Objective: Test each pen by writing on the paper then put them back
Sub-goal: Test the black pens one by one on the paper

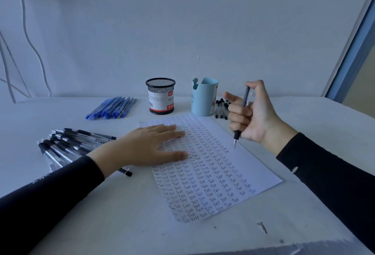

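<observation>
Against pale wall (182, 21) — white table (121, 224) — paper (219, 173), pens.

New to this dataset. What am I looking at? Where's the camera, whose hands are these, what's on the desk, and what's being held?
There is no robot here. A person works bare-handed, and the single picture comes from a wide-angle camera on their head, looking down at a white table. The left hand lies flat on a paper sheet filled with rows of the word "Test". The right hand grips a dark pen, tip down near the sheet's right edge. Behind the sheet stand a black mesh cup and a light blue holder. Blue pens lie far left, black pens near the left arm, and a few more black pens beside the blue holder.
</observation>
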Tool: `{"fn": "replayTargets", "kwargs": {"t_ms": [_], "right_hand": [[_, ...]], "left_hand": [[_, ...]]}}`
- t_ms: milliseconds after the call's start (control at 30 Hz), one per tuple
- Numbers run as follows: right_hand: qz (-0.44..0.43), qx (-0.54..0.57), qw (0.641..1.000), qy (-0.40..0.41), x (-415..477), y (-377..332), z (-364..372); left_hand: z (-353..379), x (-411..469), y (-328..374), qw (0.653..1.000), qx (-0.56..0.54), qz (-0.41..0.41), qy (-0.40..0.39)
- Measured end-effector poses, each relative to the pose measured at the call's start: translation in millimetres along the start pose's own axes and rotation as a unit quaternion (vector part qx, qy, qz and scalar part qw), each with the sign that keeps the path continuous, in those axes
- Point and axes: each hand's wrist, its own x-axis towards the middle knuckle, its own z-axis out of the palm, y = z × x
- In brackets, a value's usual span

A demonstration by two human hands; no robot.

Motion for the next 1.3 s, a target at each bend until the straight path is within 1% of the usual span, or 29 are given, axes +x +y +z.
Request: {"fn": "replayTargets", "kwargs": {"t_ms": [133, 167, 200, 267, 300, 367, 400, 500, 533, 600, 700, 767, 867, 967, 1133, 1300], "right_hand": [[-0.063, -0.045, 0.997, 0.017, 1.6, 0.5, -1.8], [-0.078, -0.038, 0.996, 0.016, 3.9, 1.3, -4.2], [-0.079, -0.017, 0.997, 0.006, 5.4, 2.2, -7.0], [-0.051, 0.019, 0.998, -0.015, 8.3, 3.7, -13.6], [-0.039, -0.006, 0.999, -0.015, 9.6, 4.3, -16.9], [-0.032, -0.102, 0.994, -0.001, 10.7, 6.5, -19.5], [-0.029, -0.135, 0.990, -0.008, 11.7, 8.0, -19.5], [-0.008, -0.181, 0.980, -0.078, 13.2, 16.9, -17.4], [-0.014, -0.216, 0.973, -0.083, 13.2, 21.0, -17.0], [-0.047, -0.312, 0.947, -0.055, 12.2, 29.6, -15.2], [-0.118, -0.439, 0.891, 0.004, 6.4, 38.4, -18.3], [-0.150, -0.491, 0.858, 0.017, 2.6, 42.3, -23.3], [-0.178, -0.516, 0.837, 0.026, 0.6, 47.1, -27.3], [-0.197, -0.509, 0.837, 0.035, 2.3, 50.6, -27.7], [-0.216, -0.498, 0.840, 0.015, 2.9, 53.5, -28.5], [-0.227, -0.519, 0.824, -0.003, 6.0, 54.3, -29.4]], "left_hand": [[-2.2, 2.2, -9.0, 1.000, -0.025, -0.008, -0.002], [-2.3, 3.0, -10.9, 1.000, -0.028, -0.006, -0.001], [-2.1, 3.6, -12.5, 1.000, -0.030, -0.005, -0.001], [-1.0, 4.6, -13.4, 1.000, -0.029, -0.005, -0.001], [-0.5, 5.0, -13.4, 1.000, -0.028, -0.004, 0.000], [0.7, 5.1, -13.7, 1.000, -0.026, -0.004, 0.004], [1.6, 5.1, -14.0, 1.000, -0.026, -0.005, 0.005], [2.6, 5.6, -14.5, 1.000, -0.024, -0.005, 0.009], [2.2, 5.6, -14.3, 1.000, -0.023, -0.005, 0.009], [1.2, 5.3, -12.9, 1.000, -0.022, -0.007, 0.007], [0.9, 3.8, -11.4, 1.000, -0.022, -0.006, 0.002], [1.5, 3.7, -11.9, 1.000, -0.024, -0.004, 0.001], [2.3, 4.1, -12.5, 1.000, -0.020, -0.004, -0.001], [2.3, 5.4, -12.9, 1.000, -0.016, -0.004, -0.003], [3.2, 6.2, -15.1, 1.000, -0.020, -0.003, -0.006], [1.6, 5.5, -12.1, 1.000, -0.017, -0.007, -0.009]]}}
